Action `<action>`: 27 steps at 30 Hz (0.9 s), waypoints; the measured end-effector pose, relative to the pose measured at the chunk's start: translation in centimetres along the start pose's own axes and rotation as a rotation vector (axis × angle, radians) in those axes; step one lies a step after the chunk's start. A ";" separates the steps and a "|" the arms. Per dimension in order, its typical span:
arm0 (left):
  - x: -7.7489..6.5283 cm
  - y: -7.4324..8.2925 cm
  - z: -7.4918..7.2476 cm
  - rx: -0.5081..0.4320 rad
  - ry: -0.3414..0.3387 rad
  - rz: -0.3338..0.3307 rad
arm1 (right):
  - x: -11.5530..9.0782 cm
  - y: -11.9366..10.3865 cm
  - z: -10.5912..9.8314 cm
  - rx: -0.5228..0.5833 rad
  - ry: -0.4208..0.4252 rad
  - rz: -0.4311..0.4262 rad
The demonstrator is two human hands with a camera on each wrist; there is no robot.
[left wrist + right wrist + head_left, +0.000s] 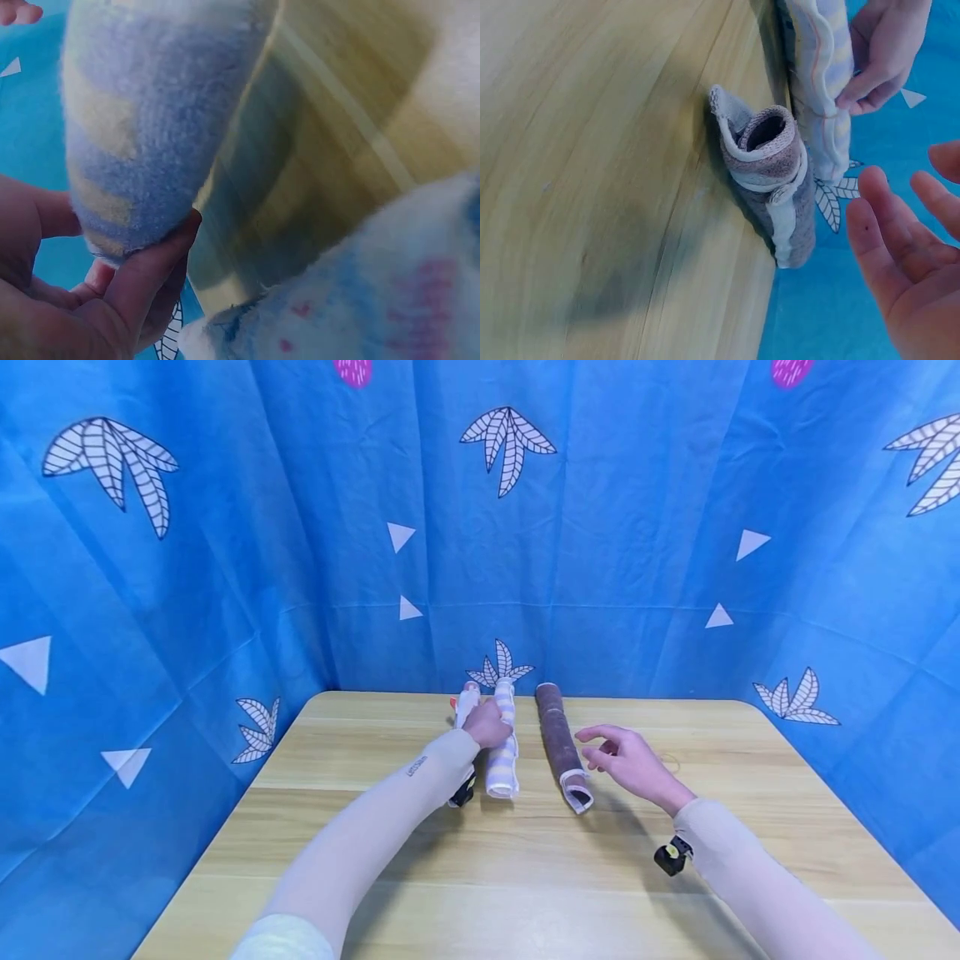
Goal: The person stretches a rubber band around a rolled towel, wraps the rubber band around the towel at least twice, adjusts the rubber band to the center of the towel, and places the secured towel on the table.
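Three rolled towels lie side by side near the table's back edge. My left hand (487, 725) grips the far half of the middle one, a lavender and cream striped towel (502, 775), with thumb and fingers on either side of it (165, 112). To its left is a white towel with coloured print (360, 292), partly covered by my left hand and sleeve in the head view. On the right lies a brown towel (558, 735) with a pale edge, its rolled end (769, 139) loosely coiled. My right hand (630, 764) hovers just right of the brown towel, fingers spread and holding nothing.
A pale wooden table (525, 885) carries the towels. Blue curtain (615, 527) with leaf and triangle prints hangs behind and at both sides. A thin tan loop (670, 763), perhaps a rubber band, lies beyond my right wrist.
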State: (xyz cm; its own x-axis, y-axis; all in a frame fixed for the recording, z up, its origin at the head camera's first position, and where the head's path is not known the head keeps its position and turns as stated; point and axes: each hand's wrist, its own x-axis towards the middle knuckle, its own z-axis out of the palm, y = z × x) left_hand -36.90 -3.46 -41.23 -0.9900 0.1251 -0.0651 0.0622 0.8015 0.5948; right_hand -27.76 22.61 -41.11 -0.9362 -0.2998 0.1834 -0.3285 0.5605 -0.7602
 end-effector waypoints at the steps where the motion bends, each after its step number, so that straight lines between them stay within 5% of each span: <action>1: 0.2 0.1 0.1 0.013 -0.003 -0.008 | -0.1 0.1 -0.1 -0.002 0.000 0.001; 9: 1.4 0.4 0.6 0.043 -0.031 -0.093 | -0.4 0.3 -0.2 0.000 -0.035 -0.001; 27: 3.0 -0.4 1.7 0.125 -0.058 -0.104 | -0.3 0.9 0.0 -0.034 -0.037 -0.013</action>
State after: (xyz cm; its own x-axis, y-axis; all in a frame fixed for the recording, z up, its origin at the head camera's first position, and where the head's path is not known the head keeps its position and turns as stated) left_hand -39.68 -2.41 -43.03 -0.9832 0.0685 -0.1695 -0.0213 0.8780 0.4781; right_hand -27.82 23.22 -41.86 -0.9268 -0.3349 0.1698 -0.3451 0.5819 -0.7364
